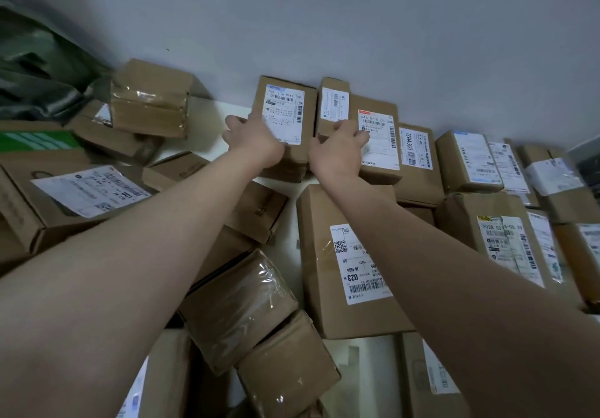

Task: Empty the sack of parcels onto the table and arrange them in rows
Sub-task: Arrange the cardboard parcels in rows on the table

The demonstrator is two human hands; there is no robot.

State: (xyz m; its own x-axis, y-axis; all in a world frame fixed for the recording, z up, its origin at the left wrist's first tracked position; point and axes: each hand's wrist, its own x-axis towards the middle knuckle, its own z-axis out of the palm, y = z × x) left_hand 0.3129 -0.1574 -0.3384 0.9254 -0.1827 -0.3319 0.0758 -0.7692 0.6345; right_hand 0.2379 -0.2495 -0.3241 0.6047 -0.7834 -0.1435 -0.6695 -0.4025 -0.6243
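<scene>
Both arms are stretched out toward the wall (357, 28). The left hand (256, 140) is clamped on the near-left corner of the white-label parcel (285, 115) up at 12 o'clock, with its fingers wrapped round the box's left side. That box sits right up against the wall.

Just at its 3 o'clock is a small parcel (334, 106). The right hand (341, 146) covers the near end of it, and the bent fingers (358, 135) lie on the red-label parcel (378, 151) next door. Honestly can't tell if that hand is gripping anything or just pressing down.

From there a row of parcels (467, 161) runs off toward 3 o'clock along the wall, side by side with labels up. Nearer in, around 5 o'clock, the big 023 parcel (350, 265) lies flat, partly under the right forearm.

The left side is just a heap. There's a flat box (81, 197) at 9 o'clock, a taped box (149, 102) on top of others at 11, and two shiny taped ones (240, 310) at 6. The dark green sack (35, 70) is crumpled in the far corner at 10 o'clock. A bit of white table (211, 112) shows between the heap and the left hand.
</scene>
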